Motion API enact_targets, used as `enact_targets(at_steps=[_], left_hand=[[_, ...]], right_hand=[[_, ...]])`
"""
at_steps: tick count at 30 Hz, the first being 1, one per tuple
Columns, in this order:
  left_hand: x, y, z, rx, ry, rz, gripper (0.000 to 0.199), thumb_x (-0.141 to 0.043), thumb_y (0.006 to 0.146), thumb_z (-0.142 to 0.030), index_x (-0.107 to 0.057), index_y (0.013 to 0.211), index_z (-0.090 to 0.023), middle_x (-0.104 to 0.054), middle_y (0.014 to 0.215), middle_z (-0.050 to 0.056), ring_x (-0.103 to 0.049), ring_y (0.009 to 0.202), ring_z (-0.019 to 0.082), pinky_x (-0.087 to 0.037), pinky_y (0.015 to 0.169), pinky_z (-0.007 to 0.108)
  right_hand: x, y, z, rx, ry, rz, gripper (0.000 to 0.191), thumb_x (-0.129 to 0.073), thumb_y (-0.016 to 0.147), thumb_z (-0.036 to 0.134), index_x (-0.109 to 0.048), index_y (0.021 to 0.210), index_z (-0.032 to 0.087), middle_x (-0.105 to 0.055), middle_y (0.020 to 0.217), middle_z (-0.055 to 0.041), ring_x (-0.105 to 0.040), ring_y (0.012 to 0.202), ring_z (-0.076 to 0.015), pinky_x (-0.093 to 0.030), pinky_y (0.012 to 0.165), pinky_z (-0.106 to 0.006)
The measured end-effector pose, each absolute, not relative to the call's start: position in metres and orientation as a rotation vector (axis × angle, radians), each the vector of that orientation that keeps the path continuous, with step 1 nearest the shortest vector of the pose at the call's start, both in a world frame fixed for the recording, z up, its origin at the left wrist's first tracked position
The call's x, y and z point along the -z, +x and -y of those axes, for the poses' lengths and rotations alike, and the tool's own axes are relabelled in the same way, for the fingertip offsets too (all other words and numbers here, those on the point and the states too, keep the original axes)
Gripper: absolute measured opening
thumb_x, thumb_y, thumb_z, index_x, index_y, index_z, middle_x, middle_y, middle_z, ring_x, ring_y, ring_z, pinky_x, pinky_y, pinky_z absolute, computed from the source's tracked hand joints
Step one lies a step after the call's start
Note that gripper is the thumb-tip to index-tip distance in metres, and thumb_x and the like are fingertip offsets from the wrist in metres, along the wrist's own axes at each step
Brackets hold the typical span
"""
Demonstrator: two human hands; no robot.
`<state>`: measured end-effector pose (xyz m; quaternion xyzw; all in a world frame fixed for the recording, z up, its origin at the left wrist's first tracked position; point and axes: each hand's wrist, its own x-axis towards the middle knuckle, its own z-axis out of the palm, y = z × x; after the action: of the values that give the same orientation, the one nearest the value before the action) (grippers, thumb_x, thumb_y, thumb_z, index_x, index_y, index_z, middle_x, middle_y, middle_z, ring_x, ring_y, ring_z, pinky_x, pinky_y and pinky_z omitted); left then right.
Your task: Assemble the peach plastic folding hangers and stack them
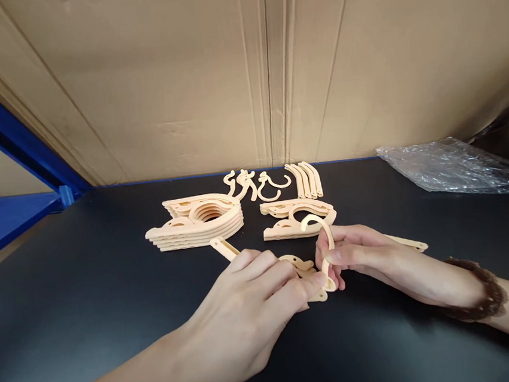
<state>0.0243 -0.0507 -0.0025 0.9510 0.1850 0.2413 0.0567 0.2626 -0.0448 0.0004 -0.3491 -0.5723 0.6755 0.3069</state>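
Both grips clamp one folding hanger (309,268): left hand (252,305), right hand (360,256); two stacks behind.

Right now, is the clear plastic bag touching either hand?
No. The clear plastic bag lies at the table's far right edge, well apart from the left hand and right hand, which hold a peach hanger piece.

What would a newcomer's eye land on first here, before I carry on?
Probably the two hands meeting at centre front of the black table: the left hand pinches a peach plastic hanger piece while the right hand holds a curved hook against it. Just behind them lie two stacks of matching hanger arms, the taller stack to the left and a smaller stack to the right, with loose hooks beyond, near the cardboard wall.
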Motion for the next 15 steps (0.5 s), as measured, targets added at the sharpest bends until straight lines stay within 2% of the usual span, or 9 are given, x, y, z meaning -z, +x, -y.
enact_targets(at_steps=[4, 8, 15], left_hand=[[0.0018, 0.0247, 0.0495, -0.738, 2.843, -0.574, 0.032, -0.044, 0.092, 0.001, -0.054, 0.115, -0.019, -0.060, 0.089, 0.000, -0.047, 0.076, 0.017, -0.033, 0.069, 0.030], [0.0011, 0.0259, 0.0496, -0.761, 2.846, -0.633, 0.024, -0.042, 0.098, -0.005, -0.055, 0.114, -0.018, -0.058, 0.083, 0.000, -0.046, 0.074, 0.017, -0.030, 0.066, 0.031], [0.0031, 0.0262, 0.0489, -0.776, 2.872, -0.669, 0.028, -0.041, 0.100, -0.007, -0.053, 0.122, -0.017, -0.063, 0.090, 0.001, -0.048, 0.076, 0.017, -0.029, 0.066, 0.032]], right_hand=[[0.0010, 0.2611, 0.0454, -1.725, -0.954, 1.536, 0.027, -0.061, 0.093, 0.044, -0.058, 0.082, 0.019, -0.062, 0.072, -0.0005, -0.058, 0.072, -0.0152, -0.046, 0.072, -0.032], [0.0031, 0.2611, 0.0468, -1.619, -0.962, 1.584, 0.029, -0.061, 0.093, 0.045, -0.057, 0.080, 0.019, -0.060, 0.069, 0.0010, -0.056, 0.067, -0.0138, -0.047, 0.068, -0.030], [0.0007, 0.2589, 0.0491, -1.467, -1.048, 1.634, 0.032, -0.061, 0.092, 0.048, -0.054, 0.075, 0.022, -0.057, 0.065, 0.0020, -0.054, 0.064, -0.0144, -0.046, 0.064, -0.030]])
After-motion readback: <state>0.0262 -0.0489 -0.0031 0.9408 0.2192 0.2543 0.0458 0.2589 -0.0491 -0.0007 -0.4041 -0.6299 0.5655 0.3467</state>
